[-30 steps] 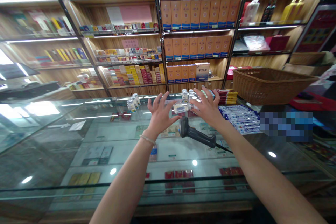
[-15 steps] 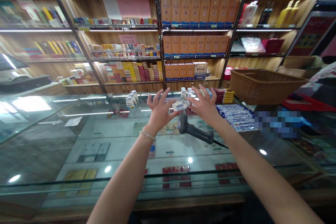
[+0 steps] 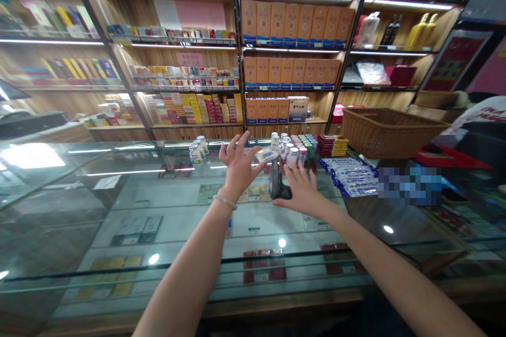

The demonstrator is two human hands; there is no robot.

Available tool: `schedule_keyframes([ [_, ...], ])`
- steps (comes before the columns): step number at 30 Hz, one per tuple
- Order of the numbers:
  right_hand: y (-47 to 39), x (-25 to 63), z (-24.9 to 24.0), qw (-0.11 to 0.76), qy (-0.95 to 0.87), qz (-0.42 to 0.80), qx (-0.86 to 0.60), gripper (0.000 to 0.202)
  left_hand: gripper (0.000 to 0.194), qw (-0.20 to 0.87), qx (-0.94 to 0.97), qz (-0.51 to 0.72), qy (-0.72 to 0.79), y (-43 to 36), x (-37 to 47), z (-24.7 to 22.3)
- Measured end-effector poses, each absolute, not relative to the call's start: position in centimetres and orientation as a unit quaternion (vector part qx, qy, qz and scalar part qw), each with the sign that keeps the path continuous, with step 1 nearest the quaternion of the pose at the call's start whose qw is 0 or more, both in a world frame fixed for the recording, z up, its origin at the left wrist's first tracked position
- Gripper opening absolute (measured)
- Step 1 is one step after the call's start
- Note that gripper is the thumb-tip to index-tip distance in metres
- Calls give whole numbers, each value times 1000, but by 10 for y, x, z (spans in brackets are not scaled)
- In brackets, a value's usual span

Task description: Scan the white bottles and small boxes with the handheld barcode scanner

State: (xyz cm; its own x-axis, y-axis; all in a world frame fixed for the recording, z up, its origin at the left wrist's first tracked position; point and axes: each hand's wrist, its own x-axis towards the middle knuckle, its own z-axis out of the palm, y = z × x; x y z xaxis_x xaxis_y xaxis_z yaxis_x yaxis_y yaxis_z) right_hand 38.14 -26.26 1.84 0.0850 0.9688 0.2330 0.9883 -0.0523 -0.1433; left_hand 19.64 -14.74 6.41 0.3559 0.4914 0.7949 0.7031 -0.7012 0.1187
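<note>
A small white bottle (image 3: 267, 155) with a barcode label lies sideways between the thumb and forefinger of my left hand (image 3: 239, 166). The other fingers of that hand are spread upward. My right hand (image 3: 302, 189) is over the handle of a black barcode scanner (image 3: 275, 185), fingers apart and thumb stretched out; the palm hides most of the handle. Just beyond my hands stand several small bottles (image 3: 293, 156) with white and coloured caps. Another little group of white bottles (image 3: 197, 150) is farther left on the glass counter (image 3: 158, 197).
Blue-and-white packets (image 3: 351, 176) lie fanned out at right, near red-and-yellow packs (image 3: 332, 145). A wicker basket (image 3: 391, 134) stands behind them. Shelves with orange boxes (image 3: 290, 23) line the back. A person's white sleeve (image 3: 488, 116) shows at far right.
My right hand has left the bottle and come down and nearer, over the scanner's handle. My left hand keeps the bottle in nearly the same place.
</note>
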Motion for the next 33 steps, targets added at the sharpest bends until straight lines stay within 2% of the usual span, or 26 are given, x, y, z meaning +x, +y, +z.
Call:
schedule_keyframes([
  [5,-267,378,14,122,-685,-67,-715,116,35,115,-812,-433,-373,-146,196,63],
  [12,-266,378,17,112,-685,-71,-717,77,36,130,-809,-433,-376,-143,194,60],
  [21,-247,387,17,133,-708,-62,-691,51,37,132,-800,-429,-400,-142,188,63],
  [26,-242,398,18,195,-719,-54,-665,38,37,136,-792,-432,-409,-138,185,60],
  [33,-263,409,52,344,-673,81,-650,31,38,147,-784,-428,-424,-133,182,57],
])
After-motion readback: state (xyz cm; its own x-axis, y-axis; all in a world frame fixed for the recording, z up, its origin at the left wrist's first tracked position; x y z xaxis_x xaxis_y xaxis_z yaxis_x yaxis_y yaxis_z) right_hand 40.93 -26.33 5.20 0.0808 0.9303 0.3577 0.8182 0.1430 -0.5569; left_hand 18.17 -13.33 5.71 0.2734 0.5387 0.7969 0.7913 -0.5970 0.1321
